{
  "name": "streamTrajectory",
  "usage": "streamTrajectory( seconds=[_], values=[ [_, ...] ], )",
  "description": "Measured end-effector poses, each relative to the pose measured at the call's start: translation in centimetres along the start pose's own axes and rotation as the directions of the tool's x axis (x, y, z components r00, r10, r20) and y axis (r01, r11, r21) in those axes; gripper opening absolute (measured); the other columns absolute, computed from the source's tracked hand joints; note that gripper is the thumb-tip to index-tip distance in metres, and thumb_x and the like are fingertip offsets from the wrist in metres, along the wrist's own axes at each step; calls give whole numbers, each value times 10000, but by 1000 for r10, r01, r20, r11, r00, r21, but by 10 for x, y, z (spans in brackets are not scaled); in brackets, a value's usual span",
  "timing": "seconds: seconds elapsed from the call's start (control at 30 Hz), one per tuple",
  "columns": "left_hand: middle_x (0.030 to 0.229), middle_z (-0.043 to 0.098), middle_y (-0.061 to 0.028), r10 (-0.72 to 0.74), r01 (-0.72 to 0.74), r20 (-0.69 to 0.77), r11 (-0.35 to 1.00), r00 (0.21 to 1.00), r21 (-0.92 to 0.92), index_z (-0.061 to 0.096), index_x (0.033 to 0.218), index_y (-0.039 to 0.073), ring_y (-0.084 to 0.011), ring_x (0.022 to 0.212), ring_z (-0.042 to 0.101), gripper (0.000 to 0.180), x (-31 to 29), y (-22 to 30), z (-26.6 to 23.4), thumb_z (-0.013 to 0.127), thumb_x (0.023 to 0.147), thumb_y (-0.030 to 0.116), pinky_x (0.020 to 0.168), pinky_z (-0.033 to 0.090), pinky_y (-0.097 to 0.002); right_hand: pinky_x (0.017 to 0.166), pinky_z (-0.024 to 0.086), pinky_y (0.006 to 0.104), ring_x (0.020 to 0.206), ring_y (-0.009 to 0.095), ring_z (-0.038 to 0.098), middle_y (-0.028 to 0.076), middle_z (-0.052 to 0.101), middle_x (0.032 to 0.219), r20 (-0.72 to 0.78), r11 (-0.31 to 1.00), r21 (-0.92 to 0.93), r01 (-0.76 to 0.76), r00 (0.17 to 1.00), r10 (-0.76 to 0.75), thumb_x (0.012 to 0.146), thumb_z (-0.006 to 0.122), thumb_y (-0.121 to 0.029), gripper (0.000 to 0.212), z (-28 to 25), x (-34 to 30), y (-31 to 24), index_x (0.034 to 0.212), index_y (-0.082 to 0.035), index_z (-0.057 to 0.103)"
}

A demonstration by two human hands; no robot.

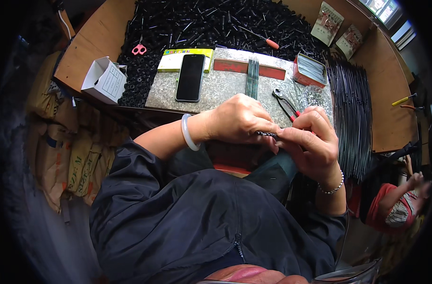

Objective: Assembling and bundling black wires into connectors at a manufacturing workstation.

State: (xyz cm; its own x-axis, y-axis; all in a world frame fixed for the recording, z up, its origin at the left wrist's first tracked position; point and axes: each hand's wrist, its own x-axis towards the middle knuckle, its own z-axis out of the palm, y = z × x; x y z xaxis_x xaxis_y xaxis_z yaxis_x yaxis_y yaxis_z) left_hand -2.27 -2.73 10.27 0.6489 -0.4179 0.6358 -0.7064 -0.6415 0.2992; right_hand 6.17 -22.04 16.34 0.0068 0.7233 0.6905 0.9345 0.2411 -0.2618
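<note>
We pinch a thin dark rod [268, 134] between closed fingers of left hand [239, 119] and right hand [310, 142], above the table [102, 42].

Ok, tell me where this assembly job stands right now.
Looks done: a row of thin dark rods lies stacked at the right side of the table. In hand: the left hand and right hand pinch one small dark piece between their fingertips. Left: a big heap of loose black parts at the back, and a small bundle of rods on the grey mat.
</note>
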Motion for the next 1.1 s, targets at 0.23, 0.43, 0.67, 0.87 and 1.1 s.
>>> streamTrajectory(
  seconds=[0.23,0.43,0.67,0.87,1.1],
  values=[
    [835,673,-70,-15,15,15,1000,1000,-14,679,889,79,-242,727,666,269,-2,-2,0,719,736,298,597,528,-333,579,400,309,650,199,475,42,499,717,-4,999,52,-14,1000,14,620,769,-43,235,2,-1,3,835,-56,674],
    [842,675,-60,-31,31,15,1000,999,-3,678,895,85,-241,734,666,262,-3,0,-2,715,742,294,597,528,-333,555,383,292,606,176,487,28,511,705,-52,996,49,68,997,-65,649,756,-50,243,5,-2,6,877,-56,672],
    [847,674,-69,-25,25,-21,1000,999,17,673,891,86,-253,723,663,240,-3,0,-1,726,733,259,591,527,-337,550,409,260,645,159,499,54,522,755,1,953,266,-144,989,149,657,759,-8,296,10,-4,5,938,-48,674],
    [711,636,-55,-23,22,-59,1000,998,-21,682,884,125,-263,605,624,242,-1,-4,1,699,753,328,531,506,-339,696,454,280,822,177,517,101,499,1029,34,985,173,-25,999,19,662,807,-138,545,19,2,-2,1154,-63,586],
    [1499,238,-134,-232,15,580,935,781,355,293,1435,127,-360,1396,154,1176,-32,-66,17,658,494,729,1106,171,-545,929,422,326,967,169,556,141,562,1152,74,750,543,-378,911,406,646,850,-220,843,71,-60,28,1321,-21,386]
  ],
)
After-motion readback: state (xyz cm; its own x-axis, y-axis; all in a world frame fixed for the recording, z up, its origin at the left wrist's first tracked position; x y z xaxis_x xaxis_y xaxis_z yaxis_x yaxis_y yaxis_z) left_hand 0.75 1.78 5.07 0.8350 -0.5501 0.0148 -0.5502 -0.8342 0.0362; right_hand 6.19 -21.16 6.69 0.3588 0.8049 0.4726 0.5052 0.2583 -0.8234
